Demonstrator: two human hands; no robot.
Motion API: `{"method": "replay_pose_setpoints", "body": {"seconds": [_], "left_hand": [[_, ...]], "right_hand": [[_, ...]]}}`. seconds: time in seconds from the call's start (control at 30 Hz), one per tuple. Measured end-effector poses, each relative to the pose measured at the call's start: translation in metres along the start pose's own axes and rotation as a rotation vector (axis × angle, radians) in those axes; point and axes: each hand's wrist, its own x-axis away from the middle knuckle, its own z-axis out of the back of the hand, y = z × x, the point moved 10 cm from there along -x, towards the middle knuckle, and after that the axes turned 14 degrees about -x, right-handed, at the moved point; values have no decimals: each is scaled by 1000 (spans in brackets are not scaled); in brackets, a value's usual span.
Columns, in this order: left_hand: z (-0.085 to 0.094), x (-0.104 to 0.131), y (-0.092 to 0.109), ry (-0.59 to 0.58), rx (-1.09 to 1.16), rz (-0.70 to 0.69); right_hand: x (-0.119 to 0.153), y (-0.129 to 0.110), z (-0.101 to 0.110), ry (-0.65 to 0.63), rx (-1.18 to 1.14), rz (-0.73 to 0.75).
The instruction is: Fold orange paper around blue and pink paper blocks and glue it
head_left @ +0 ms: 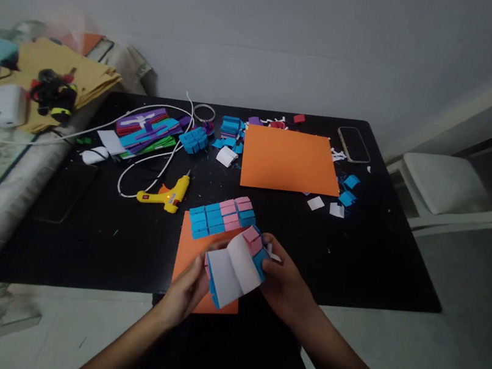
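A folded paper piece, white on the side facing me, has blue and pink squares along its edges. My left hand is closed on its left edge, and my right hand pinches its right edge, where a small white strip sticks out. Behind it, a woven-looking blue and pink paper strip lies over the top of an orange sheet at the table's front. A yellow glue gun rests on its side to the left of that strip.
On the black table lie a larger orange sheet, a phone, coloured paper strips, a tape ring, a white cable and paper scraps. A white chair stands to the right; brown paper is at left.
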Motion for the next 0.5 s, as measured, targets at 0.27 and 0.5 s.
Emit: {"method": "replay_pose_setpoints", "body": {"seconds": [0.27, 0.5], "left_hand": [[20, 9, -22, 214, 20, 101], [29, 6, 19, 249, -201, -74]], "right_hand": [[-1, 21, 6, -27, -27, -13], [5, -24, 18, 104, 593, 268]]}}
